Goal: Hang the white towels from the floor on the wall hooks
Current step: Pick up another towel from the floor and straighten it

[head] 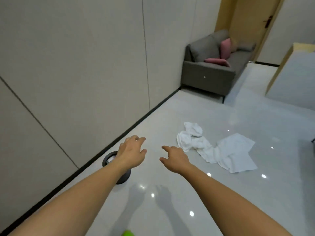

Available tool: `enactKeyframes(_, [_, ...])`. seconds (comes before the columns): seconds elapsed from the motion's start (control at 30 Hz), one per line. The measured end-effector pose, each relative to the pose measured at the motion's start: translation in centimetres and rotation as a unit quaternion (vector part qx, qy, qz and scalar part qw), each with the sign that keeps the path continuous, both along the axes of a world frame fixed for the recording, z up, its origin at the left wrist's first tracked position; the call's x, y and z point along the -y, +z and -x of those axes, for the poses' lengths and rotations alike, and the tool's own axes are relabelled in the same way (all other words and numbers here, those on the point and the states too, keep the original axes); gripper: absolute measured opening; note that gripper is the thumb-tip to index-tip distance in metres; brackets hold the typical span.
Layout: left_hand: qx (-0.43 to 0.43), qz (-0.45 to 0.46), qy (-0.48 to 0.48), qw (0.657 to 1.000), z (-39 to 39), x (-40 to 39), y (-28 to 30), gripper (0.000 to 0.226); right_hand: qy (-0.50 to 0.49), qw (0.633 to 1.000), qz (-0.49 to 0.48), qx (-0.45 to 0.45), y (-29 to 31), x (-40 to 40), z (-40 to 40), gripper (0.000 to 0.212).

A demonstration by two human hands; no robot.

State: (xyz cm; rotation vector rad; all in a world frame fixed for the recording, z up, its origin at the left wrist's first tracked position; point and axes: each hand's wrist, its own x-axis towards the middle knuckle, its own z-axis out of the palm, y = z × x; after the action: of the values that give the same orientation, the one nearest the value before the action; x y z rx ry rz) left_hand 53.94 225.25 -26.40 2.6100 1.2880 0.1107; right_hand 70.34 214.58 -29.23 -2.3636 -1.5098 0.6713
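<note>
Fingers of both hands are loosely spread and hold nothing: the left hand [132,151] hovers over the floor near the wall, and the right hand [174,158] reaches out with its index finger pointing toward the white towels [216,149]. The towels lie crumpled on the glossy floor [255,120], just right of and slightly beyond the right hand, one bunched at the left and one spread flatter to the right; whether they are tangled I cannot tell. To pick up well, it seems best to take one towel by an edge or corner rather than the whole heap, so it falls open for hanging. A dark round bin [109,159] sits by the wall under the left wrist. Farther off stands a grey sofa [209,72] with pink cushions [225,48]. No wall hooks are in view.
</note>
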Motion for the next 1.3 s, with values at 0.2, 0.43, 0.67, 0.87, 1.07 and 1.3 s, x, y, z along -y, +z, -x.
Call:
enactKeyframes(0.2, [-0.018,0.043,-0.134,0.99,-14.5,-4.1,-5.7,0.056,-0.149,0.987,0.042,-0.035,-5.3,0.6,-11.1,0.062])
enactKeyframes(0.43, [-0.059,0.114,-0.226,0.966,-26.1,-12.2,-10.7,0.055,-0.293,0.947,0.09,-0.092,-9.0,-3.5,-19.4,0.059])
enactKeyframes(0.67, [-0.1,0.199,-0.225,0.949,-34.4,-19.6,-14.5,0.056,-0.365,0.911,0.118,-0.152,-12.3,-7.6,-25.0,0.058])
enactKeyframes(0.87, [-0.135,0.24,-0.206,0.939,-42.4,-24.8,-18.9,0.057,-0.375,0.899,0.139,-0.18,-16.4,-13.4,-33.5,0.055])
enactKeyframes(1.07, [-0.173,0.248,-0.167,0.938,-51.5,-31.2,-22.9,0.053,-0.371,0.886,0.136,-0.242,-21.9,-21.1,-45.2,0.055])
enactKeyframes(1.3, [-0.228,0.279,-0.138,0.923,-59.7,-36.2,-25.9,0.05,-0.364,0.863,0.177,-0.302,-26.5,-26.7,-56.0,0.053])
